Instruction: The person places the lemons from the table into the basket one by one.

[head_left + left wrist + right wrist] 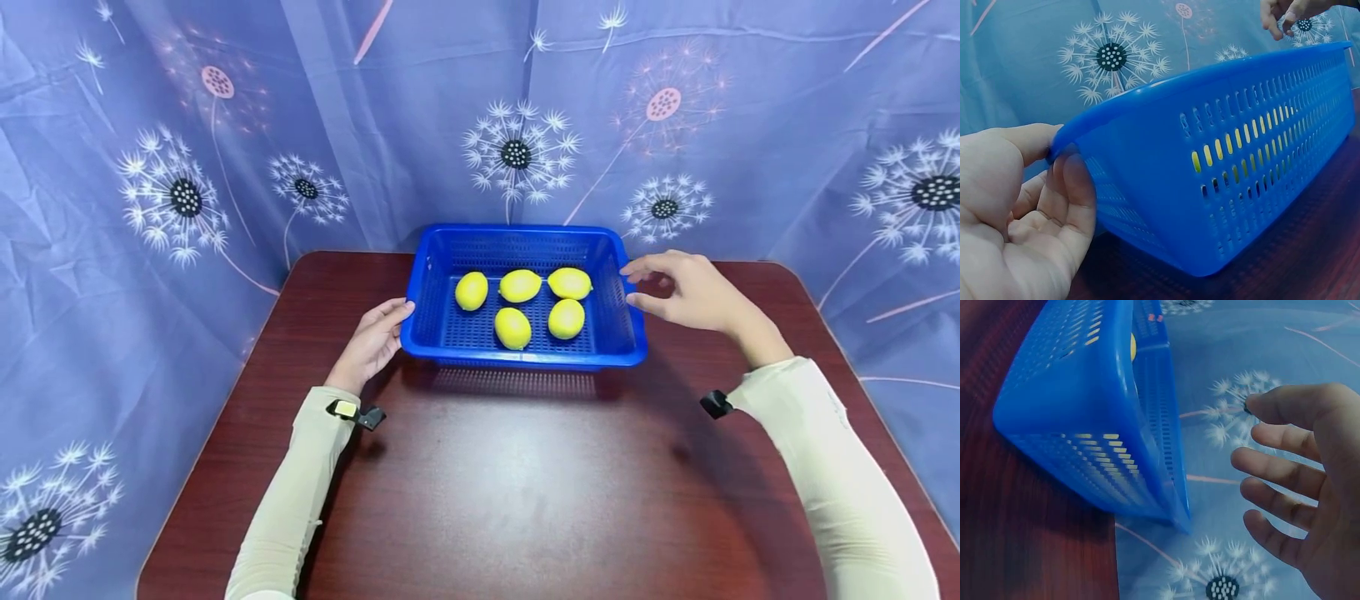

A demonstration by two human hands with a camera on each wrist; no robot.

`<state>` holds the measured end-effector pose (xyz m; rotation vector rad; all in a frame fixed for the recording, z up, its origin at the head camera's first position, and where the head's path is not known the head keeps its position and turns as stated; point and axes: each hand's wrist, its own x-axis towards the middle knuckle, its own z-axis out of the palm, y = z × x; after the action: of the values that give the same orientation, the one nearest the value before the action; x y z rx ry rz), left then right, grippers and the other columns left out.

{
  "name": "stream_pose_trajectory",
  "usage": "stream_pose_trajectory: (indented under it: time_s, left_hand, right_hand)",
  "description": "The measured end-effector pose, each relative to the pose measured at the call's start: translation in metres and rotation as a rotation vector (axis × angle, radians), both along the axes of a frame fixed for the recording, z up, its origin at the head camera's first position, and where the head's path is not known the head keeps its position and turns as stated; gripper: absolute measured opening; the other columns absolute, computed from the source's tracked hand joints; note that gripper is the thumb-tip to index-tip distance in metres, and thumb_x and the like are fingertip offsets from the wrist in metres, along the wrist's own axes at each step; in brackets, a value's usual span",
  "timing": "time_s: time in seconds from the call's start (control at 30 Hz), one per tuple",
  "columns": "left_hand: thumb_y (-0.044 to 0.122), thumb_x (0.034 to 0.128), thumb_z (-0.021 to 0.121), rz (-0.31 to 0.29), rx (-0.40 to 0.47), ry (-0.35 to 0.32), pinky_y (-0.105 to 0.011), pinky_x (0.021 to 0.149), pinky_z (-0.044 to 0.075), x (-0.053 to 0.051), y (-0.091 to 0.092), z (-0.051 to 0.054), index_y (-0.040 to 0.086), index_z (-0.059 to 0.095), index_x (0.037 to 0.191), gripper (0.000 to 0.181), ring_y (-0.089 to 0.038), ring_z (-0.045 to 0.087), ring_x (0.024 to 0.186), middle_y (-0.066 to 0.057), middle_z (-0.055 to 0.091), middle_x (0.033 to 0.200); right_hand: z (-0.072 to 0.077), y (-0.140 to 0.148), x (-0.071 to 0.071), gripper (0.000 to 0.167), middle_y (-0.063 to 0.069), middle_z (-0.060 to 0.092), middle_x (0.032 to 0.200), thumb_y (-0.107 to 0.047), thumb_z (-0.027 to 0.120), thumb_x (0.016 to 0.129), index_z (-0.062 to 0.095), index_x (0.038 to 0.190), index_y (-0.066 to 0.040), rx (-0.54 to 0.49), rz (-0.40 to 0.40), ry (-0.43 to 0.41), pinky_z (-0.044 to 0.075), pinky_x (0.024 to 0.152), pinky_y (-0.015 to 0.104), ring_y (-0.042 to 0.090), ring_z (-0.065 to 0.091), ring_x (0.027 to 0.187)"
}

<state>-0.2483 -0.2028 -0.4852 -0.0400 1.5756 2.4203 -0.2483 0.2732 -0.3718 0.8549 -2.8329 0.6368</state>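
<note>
A blue plastic basket (480,356) with slotted walls holds several yellow lemons (521,286), which lie spread over its floor. My left hand (371,337) pinches the basket's left rim. In the left wrist view that hand's thumb lies on top of the rim and its fingers curl underneath. At the other end, my right hand (686,287) hovers by the right rim. The right wrist view has the right hand (1310,487) with its fingers loosely bent, apart from the basket (1060,422) and holding nothing. Through the slots a little yellow shows.
The basket is at the far side of a dark reddish-brown table (480,483). Right behind the table hangs a blue curtain (420,108) with a dandelion print. Small black devices (717,405) are strapped at both wrists, over pale sleeves (300,492).
</note>
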Motion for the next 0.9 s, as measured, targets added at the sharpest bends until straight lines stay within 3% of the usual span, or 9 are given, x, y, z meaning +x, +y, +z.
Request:
stream_pose_trajectory:
  time_s: [0.17, 0.33, 0.43, 0.6, 0.77, 0.9]
  left_hand:
    - [0.012, 0.1057, 0.058, -0.001, -0.037, 0.000, -0.022, 0.069, 0.058, 0.001, -0.001, -0.001, 0.007, 0.059, 0.113, 0.008, -0.010, 0.067, 0.077, -0.001, 0.070, 0.092]
    - [0.012, 0.1060, 0.057, -0.007, -0.054, 0.001, -0.023, 0.071, 0.059, 0.002, -0.002, -0.002, 0.006, 0.059, 0.115, 0.011, -0.010, 0.068, 0.078, -0.001, 0.071, 0.094]
    - [0.012, 0.1062, 0.057, -0.007, -0.066, 0.007, -0.022, 0.070, 0.058, 0.001, -0.001, -0.002, 0.006, 0.058, 0.116, 0.011, -0.010, 0.068, 0.078, 0.000, 0.070, 0.093]
    - [0.014, 0.1060, 0.058, 0.004, -0.094, 0.002, -0.023, 0.071, 0.058, -0.001, -0.001, -0.002, 0.006, 0.056, 0.116, 0.013, -0.010, 0.068, 0.079, 0.001, 0.071, 0.092]
    - [0.025, 0.1076, 0.055, 0.018, -0.121, -0.012, -0.023, 0.071, 0.058, -0.001, -0.007, 0.000, 0.006, 0.057, 0.117, 0.022, -0.010, 0.066, 0.076, 0.001, 0.069, 0.089]
    - [0.039, 0.1086, 0.048, 0.110, -0.237, 0.038, -0.024, 0.068, 0.059, -0.004, -0.017, 0.003, -0.003, 0.054, 0.125, 0.045, -0.010, 0.067, 0.070, -0.004, 0.070, 0.093]
  right_hand:
    - [-0.013, 0.017, 0.010, 0.033, 0.004, 0.074, 0.105, -0.025, 0.077, 0.091, 0.072, 0.122, -0.013, -0.071, -0.089, 0.045, 0.054, 0.077, 0.044, 0.022, 0.064, 0.095]
    - [-0.033, 0.029, 0.014, 0.028, 0.004, 0.075, 0.101, -0.026, 0.078, 0.091, 0.074, 0.116, -0.014, -0.165, -0.181, 0.096, 0.051, 0.076, 0.021, 0.014, 0.066, 0.090]
    - [-0.044, 0.035, 0.013, 0.026, 0.004, 0.076, 0.102, -0.030, 0.076, 0.093, 0.074, 0.114, -0.014, -0.211, -0.245, 0.105, 0.045, 0.073, 0.018, 0.012, 0.064, 0.085]
    - [-0.065, 0.043, 0.006, 0.034, 0.011, 0.073, 0.117, -0.038, 0.067, 0.099, 0.072, 0.119, -0.011, -0.198, -0.324, 0.072, 0.045, 0.080, 0.041, 0.026, 0.064, 0.090]
    - [-0.089, 0.047, -0.003, 0.048, 0.022, 0.065, 0.132, -0.042, 0.061, 0.101, 0.066, 0.131, -0.005, -0.117, -0.322, 0.033, 0.045, 0.093, 0.063, 0.044, 0.061, 0.116]
    - [-0.107, 0.048, -0.007, 0.055, 0.025, 0.058, 0.141, -0.043, 0.059, 0.102, 0.060, 0.138, -0.002, -0.039, -0.323, 0.021, 0.040, 0.102, 0.067, 0.048, 0.051, 0.131]
